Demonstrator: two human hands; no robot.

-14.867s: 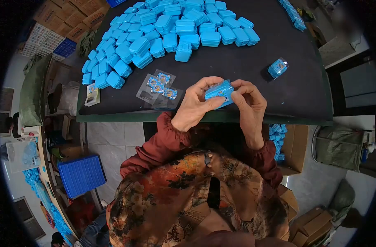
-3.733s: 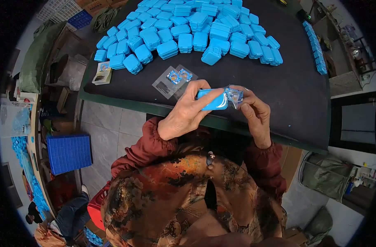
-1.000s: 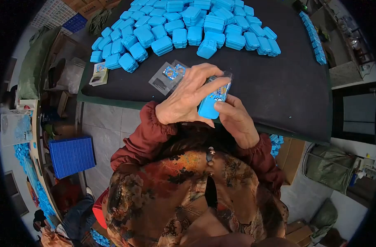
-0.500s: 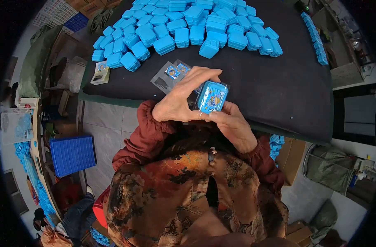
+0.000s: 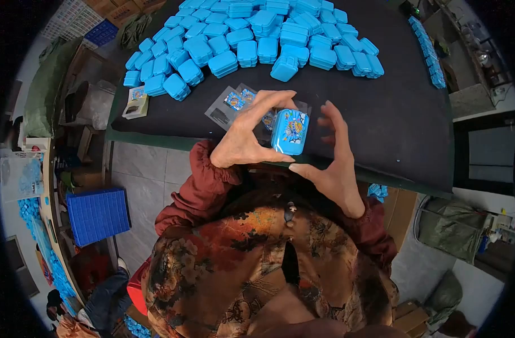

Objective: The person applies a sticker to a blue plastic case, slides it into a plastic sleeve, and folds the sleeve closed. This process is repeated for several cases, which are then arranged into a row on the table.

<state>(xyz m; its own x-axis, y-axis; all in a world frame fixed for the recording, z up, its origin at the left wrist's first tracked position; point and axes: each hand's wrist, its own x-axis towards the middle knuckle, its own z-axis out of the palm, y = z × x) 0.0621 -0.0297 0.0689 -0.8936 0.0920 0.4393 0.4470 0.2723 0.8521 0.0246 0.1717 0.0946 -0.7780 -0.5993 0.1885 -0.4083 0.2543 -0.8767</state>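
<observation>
A small blue plastic case with a colourful printed sticker on its top face is between the thumb and fingers of my left hand, which curves around its left side. My right hand is just right of the case, apart from it, with thumb and fingers spread and nothing between them. Under and beyond my left fingers, clear sticker sheets with similar bright prints lie on the black table cover. My left hand partly hides those sheets.
A large heap of plain blue cases covers the table's far side. A small stack of printed cards lies near the left edge. More blue cases line the far right edge. A blue crate stands on the floor at left.
My right hand has let go of the case and moved right, its fingers opening. The left hand still holds the case, which now sits slightly more upright in view.
</observation>
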